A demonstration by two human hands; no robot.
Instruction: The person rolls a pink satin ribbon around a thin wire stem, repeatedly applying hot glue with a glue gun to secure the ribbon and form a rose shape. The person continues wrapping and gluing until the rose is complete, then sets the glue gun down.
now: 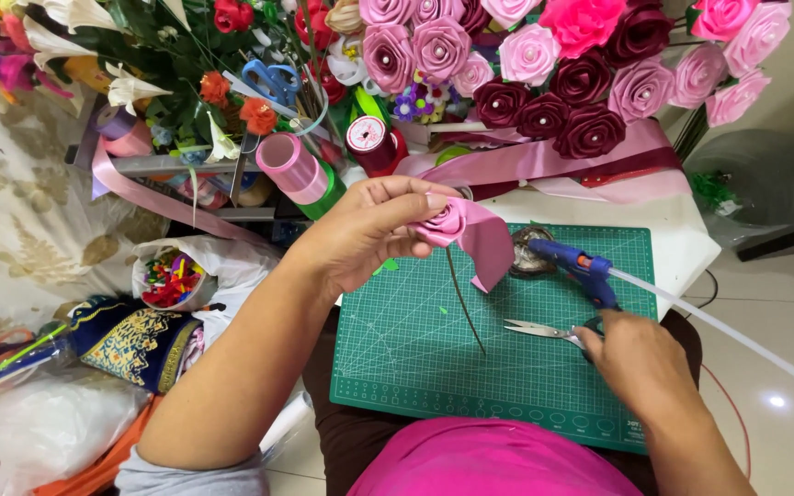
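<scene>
Green and marked with a pale grid, a cutting mat (415, 340) covers most of a white surface (682, 243) at the middle of the view. Behind it, along the top edge, stands a wide bank of ribbon roses (544, 64) in pale pink, hot pink and dark maroon, with loose bands of pink ribbon (544, 161) trailing below them. To the left of the roses, white lilies (130, 87) and small orange flowers sit among green leaves, with blue-handled scissors (273, 78) lodged between the stems. Just below those are a roll of pink ribbon (291, 165) and a dark red spool (369, 142). On the floor to the left lies a white bag (218, 266) holding small coloured pieces.

The person's left hand (369, 230) is raised over the top of the mat, its fingers and thumb pinched around a small half-made pink ribbon rose (443, 223). A tail of pink ribbon hangs from the rose to the right, and a thin wire stem (464, 308) slants down from it across the mat. The right hand (640, 358) rests at the mat's right edge, fingers curled around the handle of a blue glue gun (576, 266); a long white glue stick (709, 321) juts out of its back, toward the right. Small silver scissors (539, 331) lie on the mat, just beside the right hand.
</scene>
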